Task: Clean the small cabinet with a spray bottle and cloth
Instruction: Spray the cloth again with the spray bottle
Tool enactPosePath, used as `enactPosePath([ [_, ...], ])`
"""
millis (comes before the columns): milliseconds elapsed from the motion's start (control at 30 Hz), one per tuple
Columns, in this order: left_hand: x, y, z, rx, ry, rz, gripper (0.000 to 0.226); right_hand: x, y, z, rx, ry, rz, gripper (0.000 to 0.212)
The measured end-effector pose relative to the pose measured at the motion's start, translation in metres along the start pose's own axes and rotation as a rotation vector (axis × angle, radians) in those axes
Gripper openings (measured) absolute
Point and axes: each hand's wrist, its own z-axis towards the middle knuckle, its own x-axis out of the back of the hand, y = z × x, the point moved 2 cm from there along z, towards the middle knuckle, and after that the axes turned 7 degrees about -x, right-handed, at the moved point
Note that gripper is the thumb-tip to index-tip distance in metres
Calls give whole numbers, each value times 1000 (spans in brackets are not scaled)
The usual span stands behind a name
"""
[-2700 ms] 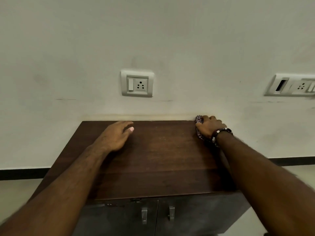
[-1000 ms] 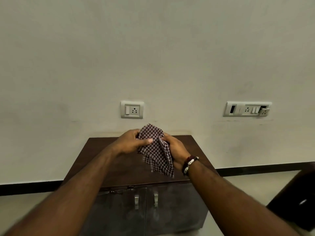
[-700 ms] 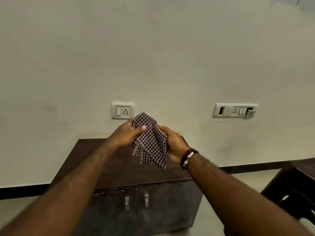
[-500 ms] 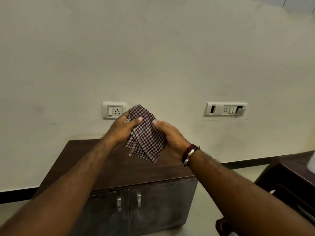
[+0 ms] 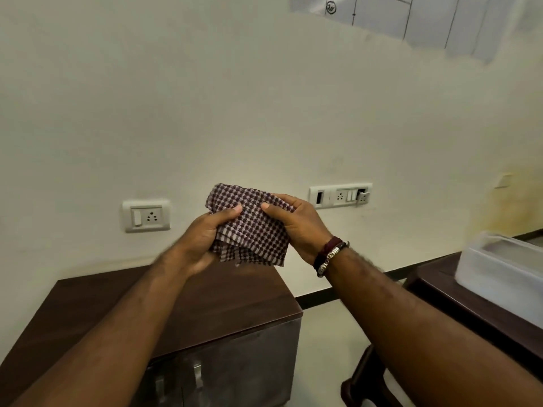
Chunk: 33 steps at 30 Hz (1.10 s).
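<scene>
Both hands hold the cloth up in front of the wall, above the back of the cabinet. Left hand grips its left side, thumb pressed on the front; right hand pinches its right side, a bracelet on that wrist. Below, the cabinet has a dark brown wooden top and two grey doors with metal handles. A socket and a switch panel sit on the cream wall. The cloth is dark red and white checked, folded in layers. At the right edge a translucent plastic box rests on a dark counter; its contents cannot be told.
</scene>
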Motion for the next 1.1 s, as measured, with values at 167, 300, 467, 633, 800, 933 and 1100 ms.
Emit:
enactPosePath([
  [167, -50, -10, 20, 8, -4, 38, 34, 51, -23, -11, 88, 267, -293, 26],
  [300, -94, -29, 28, 29, -16, 40, 34, 93, -36, -28, 192, 465, -444, 19],
  [467, -151, -54, 31, 47, -56, -14, 39, 147, -56, -60, 310, 711, -578, 8],
  [633, -200, -65, 35, 59, -67, -88, 40, 198, -74, -96, 421, 882, -668, 6],
  [800, -243, -72, 37, 48, -77, -158, 36, 248, -89, -130, 484, 1064, -744, 16],
  [933, -270, -78, 36, 57, -107, -194, 37, 289, -102, -159, 579, 1240, -797, 12],
  [1100, -291, -82, 29, 58, -141, -193, 35, 343, -110, -187, 631, 1510, -812, 37],
])
